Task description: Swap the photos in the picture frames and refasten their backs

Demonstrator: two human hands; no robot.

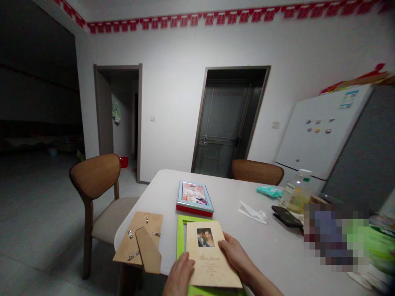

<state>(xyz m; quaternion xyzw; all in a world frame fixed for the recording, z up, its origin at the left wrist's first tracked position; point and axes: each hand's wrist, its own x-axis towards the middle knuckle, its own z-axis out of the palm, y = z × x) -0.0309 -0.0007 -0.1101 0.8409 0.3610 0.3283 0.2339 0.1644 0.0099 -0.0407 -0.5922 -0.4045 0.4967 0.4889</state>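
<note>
A cream photo card (212, 267) with a small picture of two people and faint lettering lies slightly turned over a lime-green picture frame (180, 238), covering most of it. My right hand (236, 255) grips the card's right edge, thumb on top. At its lower left edge, the fingers of my left hand (180, 274) are closed against the card; their undersides are hidden. Left of the frame rests a brown backing board (151, 224) with metal clips and a stand leg (148, 250). Just beyond the green frame, a light-blue picture frame (194, 195) sits on a red one (194, 211).
On the right of the white table (228, 189) are a crumpled tissue (253, 212), a teal packet (269, 191), a bottle of yellowish liquid (296, 191) and a black phone (286, 217). Wooden chairs stand at the left (97, 176) and far side (257, 172).
</note>
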